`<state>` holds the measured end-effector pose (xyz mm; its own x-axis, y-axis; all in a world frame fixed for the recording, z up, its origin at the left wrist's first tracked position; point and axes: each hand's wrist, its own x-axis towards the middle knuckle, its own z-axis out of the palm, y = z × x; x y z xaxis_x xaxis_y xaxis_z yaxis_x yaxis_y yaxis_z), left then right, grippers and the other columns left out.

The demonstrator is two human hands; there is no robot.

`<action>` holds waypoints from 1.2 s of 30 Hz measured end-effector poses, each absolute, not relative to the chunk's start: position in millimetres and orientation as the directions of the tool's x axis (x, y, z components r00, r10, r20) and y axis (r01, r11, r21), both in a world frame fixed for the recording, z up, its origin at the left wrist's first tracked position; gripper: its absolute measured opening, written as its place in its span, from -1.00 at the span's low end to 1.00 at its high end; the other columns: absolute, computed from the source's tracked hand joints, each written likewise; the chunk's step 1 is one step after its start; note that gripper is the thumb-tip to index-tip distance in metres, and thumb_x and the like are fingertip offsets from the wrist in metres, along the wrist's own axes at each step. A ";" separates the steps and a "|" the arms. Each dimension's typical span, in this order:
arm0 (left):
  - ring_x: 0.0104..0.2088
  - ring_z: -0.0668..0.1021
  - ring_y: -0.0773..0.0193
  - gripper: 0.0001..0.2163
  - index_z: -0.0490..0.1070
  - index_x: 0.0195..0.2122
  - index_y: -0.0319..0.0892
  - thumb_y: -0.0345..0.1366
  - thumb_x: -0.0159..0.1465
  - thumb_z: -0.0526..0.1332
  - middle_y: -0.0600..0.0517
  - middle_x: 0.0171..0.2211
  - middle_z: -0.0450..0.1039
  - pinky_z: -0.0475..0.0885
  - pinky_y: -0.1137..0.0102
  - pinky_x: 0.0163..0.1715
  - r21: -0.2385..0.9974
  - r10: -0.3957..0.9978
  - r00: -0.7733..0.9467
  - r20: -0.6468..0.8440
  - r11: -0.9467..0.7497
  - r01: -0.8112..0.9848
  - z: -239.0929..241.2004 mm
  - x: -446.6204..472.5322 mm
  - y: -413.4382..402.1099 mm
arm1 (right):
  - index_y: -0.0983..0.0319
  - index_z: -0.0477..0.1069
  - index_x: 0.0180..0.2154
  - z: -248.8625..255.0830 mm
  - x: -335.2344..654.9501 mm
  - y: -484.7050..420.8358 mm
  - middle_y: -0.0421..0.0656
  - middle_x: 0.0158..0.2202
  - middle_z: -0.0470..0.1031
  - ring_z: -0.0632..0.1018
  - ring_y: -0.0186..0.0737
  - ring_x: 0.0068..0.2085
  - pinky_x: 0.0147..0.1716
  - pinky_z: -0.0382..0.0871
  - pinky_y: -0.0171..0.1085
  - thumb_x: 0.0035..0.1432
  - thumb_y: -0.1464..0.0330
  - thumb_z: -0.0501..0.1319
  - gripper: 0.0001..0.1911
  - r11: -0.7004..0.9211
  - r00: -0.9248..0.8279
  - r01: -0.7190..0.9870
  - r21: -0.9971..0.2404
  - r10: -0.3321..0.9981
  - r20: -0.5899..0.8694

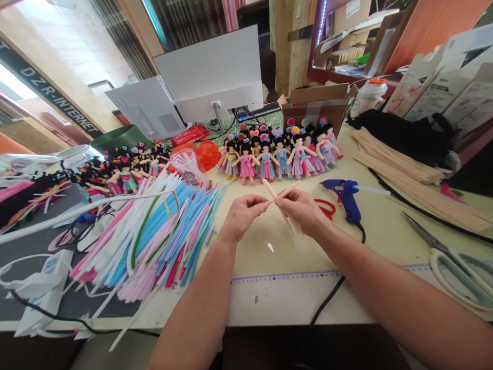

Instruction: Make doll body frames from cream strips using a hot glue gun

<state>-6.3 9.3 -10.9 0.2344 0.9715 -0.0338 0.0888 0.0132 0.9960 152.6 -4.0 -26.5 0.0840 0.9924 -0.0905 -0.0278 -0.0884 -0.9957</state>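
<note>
Left forearm and right forearm are right up front, both chopped off by the edge of view, and the right one blocks a stretch of the ruler strip and the black cord running under it. Behind them is a pale yellow tabletop, and the dark area below its edge is too murky to make out. A monitor has its back to us, so no clue about the screen. Big messy heap of colored fuzzy stems on the left, with a white cable lying across it. The front row of dolls hides most of the ones behind plus the bottom of a cardboard box; the darker bunch of dolls further left is basically a jumble. Scissors sit far right, handles reaching the edge. Left hand is pinching the beige stems between thumb and fingers, and the right hand has its fingers closed on them too, near where they cross, just above the table. Its fingertips are mostly covered, so can't tell exactly how they press. Blue glue gun lies just beyond, then some red loop half behind the wrist, no idea what, and a tiny white scrap.
</note>
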 end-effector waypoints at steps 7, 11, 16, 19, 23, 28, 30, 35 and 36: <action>-0.46 0.35 0.37 -0.86 0.52 -0.49 -0.21 -0.28 -0.09 0.36 0.07 -0.51 0.43 0.26 0.38 -0.35 0.999 0.970 0.241 -0.037 0.033 0.023 -10.9 -6.0 10.0 | 0.25 0.40 -0.47 -23.8 153.5 -5.3 -0.28 -0.58 0.32 0.27 -0.37 -0.52 -0.50 0.10 -0.30 -0.20 0.25 0.28 -0.78 -0.081 0.036 -0.072 -0.994 0.996 -0.083; -0.45 0.35 0.37 -0.85 0.51 -0.49 -0.21 -0.29 -0.10 0.36 0.07 -0.50 0.42 0.26 0.38 -0.35 0.999 0.970 0.237 -0.052 0.049 0.016 -11.8 -5.3 10.9 | 0.24 0.40 -0.48 -22.1 153.6 -6.4 -0.29 -0.59 0.30 0.26 -0.37 -0.52 -0.50 0.08 -0.30 -0.21 0.25 0.28 -0.78 -0.083 0.034 -0.088 -0.993 0.996 -0.086; -0.45 0.35 0.37 -0.86 0.50 -0.49 -0.20 -0.29 -0.09 0.34 0.08 -0.51 0.41 0.26 0.39 -0.36 0.999 0.966 0.252 -0.051 0.050 0.010 -12.7 -4.2 10.8 | 0.24 0.40 -0.48 -20.9 152.8 -7.1 -0.30 -0.60 0.30 0.26 -0.37 -0.51 -0.48 0.07 -0.29 -0.22 0.26 0.27 -0.79 -0.090 0.040 -0.109 -0.990 0.995 -0.094; -0.46 0.34 0.38 -0.88 0.50 -0.51 -0.20 -0.29 -0.09 0.33 0.09 -0.52 0.40 0.25 0.39 -0.36 0.999 0.964 0.261 -0.048 0.048 0.008 -12.0 -4.1 10.3 | 0.24 0.40 -0.47 -22.1 152.4 -7.0 -0.30 -0.58 0.31 0.27 -0.36 -0.50 -0.47 0.08 -0.29 -0.21 0.27 0.27 -0.80 -0.085 0.042 -0.119 -0.989 0.995 -0.091; -0.46 0.34 0.38 -0.86 0.50 -0.51 -0.20 -0.27 -0.10 0.34 0.09 -0.53 0.40 0.25 0.40 -0.37 0.998 0.964 0.260 -0.061 0.057 0.025 -9.0 -6.0 10.0 | 0.24 0.40 -0.46 -23.6 153.9 -5.5 -0.30 -0.58 0.31 0.28 -0.36 -0.50 -0.48 0.09 -0.29 -0.22 0.28 0.28 -0.79 -0.096 0.043 -0.140 -0.985 0.994 -0.103; -0.48 0.32 0.38 -0.82 0.50 -0.50 -0.20 -0.22 -0.10 0.35 0.10 -0.55 0.38 0.21 0.40 -0.42 0.996 0.976 0.214 -0.045 0.027 0.089 -5.7 -10.9 11.7 | 0.23 0.37 -0.46 -20.9 158.6 -2.3 -0.29 -0.59 0.30 0.31 -0.35 -0.52 -0.50 0.12 -0.29 -0.26 0.26 0.30 -0.75 -0.138 0.076 -0.222 -0.965 0.984 -0.158; -0.51 0.28 0.40 -0.81 0.46 -0.54 -0.20 -0.20 -0.10 0.36 0.12 -0.58 0.33 0.18 0.41 -0.45 0.993 0.980 0.196 -0.033 0.010 0.115 -5.9 -12.8 12.9 | 0.23 0.36 -0.47 -19.5 159.7 -1.6 -0.28 -0.58 0.32 0.31 -0.35 -0.51 -0.50 0.13 -0.29 -0.28 0.26 0.31 -0.73 -0.128 0.102 -0.230 -0.965 0.983 -0.155; -0.54 0.24 0.42 -0.75 0.38 -0.59 -0.20 -0.16 -0.11 0.39 0.16 -0.63 0.25 0.16 0.43 -0.47 0.997 0.990 0.141 -0.004 -0.006 0.071 -8.9 -15.3 15.6 | 0.22 0.34 -0.47 -18.6 159.6 -1.1 -0.27 -0.57 0.34 0.33 -0.34 -0.51 -0.50 0.17 -0.29 -0.27 0.25 0.31 -0.73 -0.127 0.127 -0.226 -0.966 0.979 -0.158; -0.54 0.24 0.43 -0.74 0.38 -0.59 -0.20 -0.16 -0.11 0.39 0.16 -0.63 0.25 0.16 0.43 -0.47 0.999 0.991 0.131 0.005 -0.011 0.046 -9.4 -15.0 15.7 | 0.23 0.34 -0.47 -19.0 159.4 -0.9 -0.26 -0.56 0.34 0.34 -0.33 -0.51 -0.49 0.18 -0.28 -0.26 0.25 0.31 -0.73 -0.129 0.121 -0.236 -0.963 0.979 -0.161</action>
<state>-15.0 15.7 -9.4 0.1311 0.9914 0.0053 0.0463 -0.0115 0.9989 159.4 -0.9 -19.0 0.1214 0.9795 -0.1608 -0.2360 -0.1289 -0.9632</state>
